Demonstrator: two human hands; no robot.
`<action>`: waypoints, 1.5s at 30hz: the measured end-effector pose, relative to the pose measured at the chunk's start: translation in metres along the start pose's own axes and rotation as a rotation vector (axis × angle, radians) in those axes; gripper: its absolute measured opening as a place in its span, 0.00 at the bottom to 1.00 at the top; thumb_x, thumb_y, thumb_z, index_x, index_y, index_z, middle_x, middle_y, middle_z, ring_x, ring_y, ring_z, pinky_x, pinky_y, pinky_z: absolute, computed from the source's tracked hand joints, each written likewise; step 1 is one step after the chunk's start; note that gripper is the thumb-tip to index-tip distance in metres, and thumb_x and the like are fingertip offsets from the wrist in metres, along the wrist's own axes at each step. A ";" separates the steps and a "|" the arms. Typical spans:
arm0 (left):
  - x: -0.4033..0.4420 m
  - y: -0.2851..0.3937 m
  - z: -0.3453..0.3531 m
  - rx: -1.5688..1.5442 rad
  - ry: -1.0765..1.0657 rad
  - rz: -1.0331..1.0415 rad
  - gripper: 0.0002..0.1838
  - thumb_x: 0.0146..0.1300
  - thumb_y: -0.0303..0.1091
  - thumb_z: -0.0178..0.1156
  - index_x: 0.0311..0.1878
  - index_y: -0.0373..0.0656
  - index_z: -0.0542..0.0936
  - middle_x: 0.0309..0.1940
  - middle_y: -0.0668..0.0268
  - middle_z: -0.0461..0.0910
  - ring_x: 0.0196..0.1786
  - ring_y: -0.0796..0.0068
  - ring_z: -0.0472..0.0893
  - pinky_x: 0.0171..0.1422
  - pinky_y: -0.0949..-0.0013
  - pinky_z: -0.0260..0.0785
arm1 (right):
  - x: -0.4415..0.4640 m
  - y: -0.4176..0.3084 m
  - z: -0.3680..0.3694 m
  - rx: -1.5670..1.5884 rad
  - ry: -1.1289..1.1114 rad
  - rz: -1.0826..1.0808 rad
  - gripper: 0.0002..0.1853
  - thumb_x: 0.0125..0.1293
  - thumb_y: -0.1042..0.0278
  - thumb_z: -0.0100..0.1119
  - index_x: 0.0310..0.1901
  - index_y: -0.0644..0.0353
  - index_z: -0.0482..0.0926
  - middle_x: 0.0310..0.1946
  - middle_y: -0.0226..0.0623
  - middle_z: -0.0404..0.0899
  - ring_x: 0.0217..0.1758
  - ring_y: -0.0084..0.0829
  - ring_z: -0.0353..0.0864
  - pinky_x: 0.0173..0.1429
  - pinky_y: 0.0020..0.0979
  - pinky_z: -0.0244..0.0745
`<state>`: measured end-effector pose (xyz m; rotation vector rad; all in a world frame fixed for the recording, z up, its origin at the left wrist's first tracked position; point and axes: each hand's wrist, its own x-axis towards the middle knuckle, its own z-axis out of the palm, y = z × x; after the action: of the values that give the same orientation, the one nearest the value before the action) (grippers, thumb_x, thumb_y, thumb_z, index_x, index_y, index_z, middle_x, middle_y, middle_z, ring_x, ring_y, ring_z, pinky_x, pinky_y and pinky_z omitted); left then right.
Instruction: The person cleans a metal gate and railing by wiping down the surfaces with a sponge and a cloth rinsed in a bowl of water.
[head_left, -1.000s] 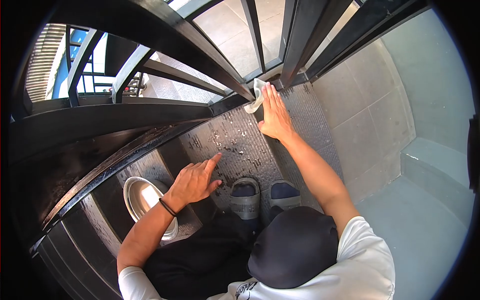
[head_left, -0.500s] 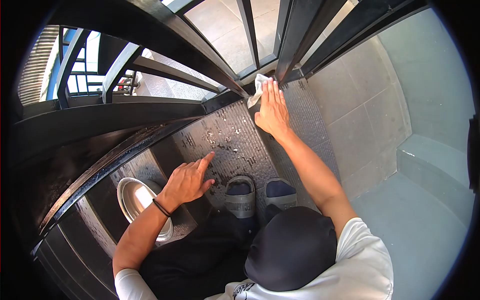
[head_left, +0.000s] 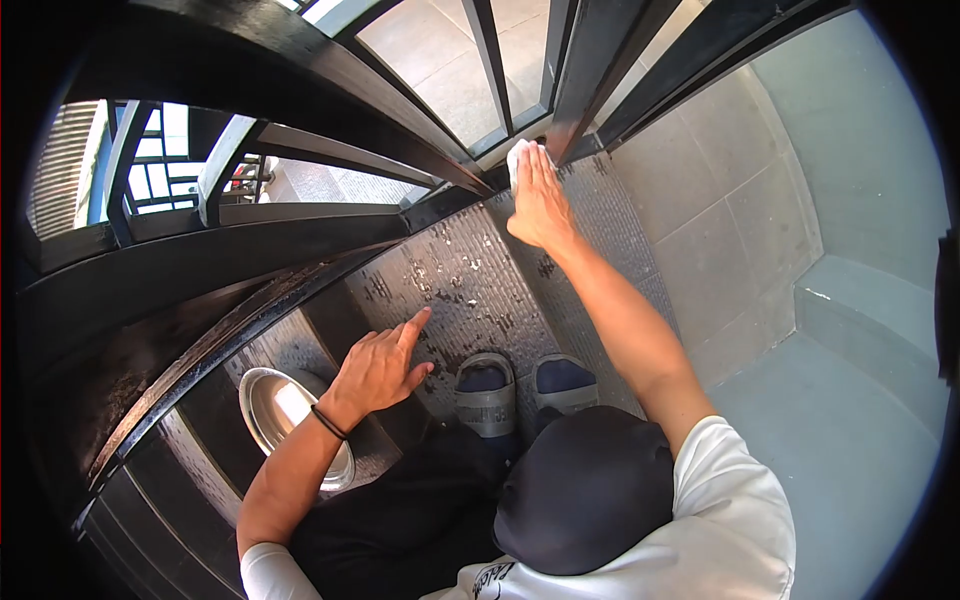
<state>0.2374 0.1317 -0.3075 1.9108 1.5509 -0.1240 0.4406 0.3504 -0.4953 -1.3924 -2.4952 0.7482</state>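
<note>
Textured stair treads [head_left: 450,255] lie below the left hand [head_left: 378,366], empty with forefinger extended, while the right hand [head_left: 542,208], straight-fingered, covers a pale cloth [head_left: 515,168] now bunched closer to its fingers beside the railing [head_left: 610,75], with less fabric spread leftward and any grip hidden.
</note>
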 end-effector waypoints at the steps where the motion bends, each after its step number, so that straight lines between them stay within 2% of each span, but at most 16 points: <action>1: 0.000 0.000 0.000 0.006 0.007 0.006 0.41 0.62 0.42 0.66 0.74 0.36 0.60 0.40 0.58 0.81 0.39 0.59 0.83 0.48 0.60 0.74 | -0.008 0.000 0.004 0.023 0.011 0.017 0.50 0.51 0.72 0.61 0.74 0.78 0.47 0.78 0.65 0.44 0.83 0.56 0.44 0.85 0.46 0.41; 6: -0.002 -0.004 0.006 -0.028 0.052 0.030 0.41 0.61 0.41 0.66 0.74 0.36 0.60 0.40 0.57 0.81 0.38 0.58 0.82 0.48 0.61 0.74 | -0.005 0.000 0.004 0.092 0.023 0.066 0.50 0.49 0.75 0.58 0.75 0.77 0.46 0.78 0.63 0.44 0.84 0.54 0.40 0.85 0.43 0.38; 13: -0.003 0.000 0.008 -0.001 0.041 0.035 0.42 0.61 0.42 0.67 0.74 0.36 0.61 0.39 0.57 0.81 0.37 0.58 0.82 0.48 0.61 0.74 | 0.001 -0.014 -0.004 0.100 -0.010 0.175 0.52 0.49 0.75 0.60 0.76 0.70 0.45 0.79 0.57 0.44 0.84 0.51 0.40 0.85 0.43 0.41; 17: -0.002 0.004 0.006 0.034 0.008 0.018 0.42 0.61 0.43 0.66 0.74 0.36 0.61 0.39 0.57 0.81 0.37 0.58 0.82 0.47 0.61 0.74 | -0.011 -0.001 -0.004 0.110 0.015 0.096 0.53 0.48 0.75 0.61 0.77 0.70 0.45 0.80 0.56 0.44 0.84 0.49 0.40 0.85 0.42 0.43; 22: -0.003 0.002 0.002 0.036 0.053 0.027 0.42 0.61 0.43 0.66 0.74 0.36 0.61 0.39 0.58 0.80 0.38 0.59 0.82 0.47 0.62 0.73 | -0.022 0.004 -0.001 0.136 0.043 0.057 0.55 0.47 0.75 0.62 0.76 0.73 0.43 0.79 0.58 0.43 0.84 0.50 0.41 0.85 0.39 0.43; 28: -0.003 0.005 0.006 0.058 -0.008 0.027 0.42 0.61 0.43 0.67 0.74 0.36 0.61 0.39 0.58 0.80 0.37 0.60 0.82 0.46 0.62 0.73 | -0.003 0.002 0.000 0.124 0.063 0.064 0.48 0.49 0.77 0.55 0.75 0.75 0.49 0.77 0.60 0.49 0.83 0.51 0.45 0.85 0.39 0.42; 34: -0.004 0.006 -0.004 0.033 0.010 0.002 0.42 0.62 0.41 0.66 0.76 0.38 0.59 0.38 0.58 0.81 0.40 0.58 0.83 0.47 0.60 0.73 | -0.019 0.004 0.011 0.074 0.179 0.033 0.47 0.53 0.72 0.59 0.75 0.73 0.51 0.77 0.60 0.52 0.81 0.52 0.51 0.83 0.43 0.49; 35: -0.004 0.005 -0.002 0.032 0.017 -0.003 0.42 0.62 0.41 0.66 0.76 0.38 0.59 0.38 0.58 0.81 0.40 0.58 0.83 0.47 0.60 0.73 | -0.018 0.007 0.013 -0.032 0.283 -0.028 0.38 0.61 0.70 0.56 0.73 0.71 0.58 0.75 0.58 0.58 0.79 0.49 0.58 0.79 0.43 0.57; 36: -0.004 0.002 0.000 0.028 0.051 0.011 0.42 0.61 0.41 0.67 0.75 0.37 0.60 0.38 0.59 0.80 0.38 0.59 0.82 0.46 0.61 0.73 | -0.015 0.011 0.019 -0.033 0.285 -0.035 0.38 0.61 0.70 0.56 0.73 0.71 0.58 0.75 0.58 0.58 0.79 0.49 0.58 0.79 0.43 0.57; 38: -0.004 0.000 0.002 0.024 0.072 0.028 0.42 0.60 0.42 0.67 0.74 0.36 0.61 0.38 0.59 0.80 0.37 0.60 0.82 0.45 0.62 0.73 | -0.012 0.022 0.032 -0.111 0.368 -0.058 0.29 0.67 0.70 0.52 0.68 0.70 0.66 0.72 0.54 0.66 0.75 0.45 0.67 0.73 0.43 0.66; 39: -0.007 0.003 0.002 0.027 0.027 0.003 0.42 0.61 0.41 0.67 0.75 0.37 0.60 0.38 0.59 0.80 0.38 0.59 0.82 0.46 0.61 0.73 | -0.011 0.029 0.033 -0.161 0.521 -0.129 0.21 0.70 0.69 0.50 0.63 0.66 0.73 0.65 0.49 0.76 0.66 0.42 0.78 0.64 0.41 0.75; 40: -0.008 0.004 0.000 0.036 -0.011 -0.019 0.42 0.62 0.39 0.67 0.76 0.38 0.59 0.38 0.59 0.81 0.39 0.57 0.82 0.47 0.60 0.73 | -0.018 0.033 0.034 -0.159 0.518 -0.125 0.21 0.70 0.69 0.50 0.63 0.66 0.73 0.65 0.49 0.76 0.66 0.42 0.78 0.64 0.41 0.75; 42: -0.008 0.001 -0.001 0.036 0.005 -0.010 0.42 0.61 0.39 0.67 0.75 0.38 0.59 0.38 0.59 0.81 0.39 0.57 0.82 0.47 0.60 0.73 | -0.024 0.041 0.029 -0.113 0.473 -0.109 0.18 0.68 0.70 0.53 0.58 0.63 0.78 0.59 0.46 0.81 0.55 0.42 0.85 0.56 0.40 0.79; 43: -0.009 0.000 0.000 0.025 0.010 -0.007 0.42 0.61 0.39 0.67 0.75 0.38 0.59 0.38 0.59 0.80 0.39 0.57 0.82 0.47 0.60 0.73 | -0.031 0.040 0.023 -0.044 0.497 -0.076 0.13 0.66 0.73 0.56 0.51 0.60 0.80 0.53 0.45 0.84 0.46 0.42 0.88 0.48 0.42 0.81; 44: -0.008 -0.002 0.000 0.021 0.014 -0.008 0.42 0.61 0.39 0.67 0.75 0.38 0.59 0.38 0.59 0.80 0.39 0.57 0.82 0.47 0.60 0.73 | -0.039 0.039 0.019 -0.048 0.495 -0.081 0.13 0.66 0.73 0.56 0.51 0.60 0.80 0.53 0.45 0.84 0.46 0.42 0.88 0.48 0.42 0.81; 45: -0.008 -0.003 0.000 0.018 0.031 -0.004 0.42 0.62 0.39 0.67 0.75 0.38 0.59 0.38 0.59 0.80 0.39 0.57 0.82 0.47 0.60 0.73 | -0.047 0.041 0.018 0.120 0.328 0.141 0.11 0.67 0.73 0.56 0.49 0.59 0.80 0.51 0.43 0.85 0.44 0.39 0.88 0.46 0.41 0.81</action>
<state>0.2327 0.1254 -0.3047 1.9320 1.5793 -0.1114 0.4896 0.3233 -0.5277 -1.5206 -2.0884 0.6243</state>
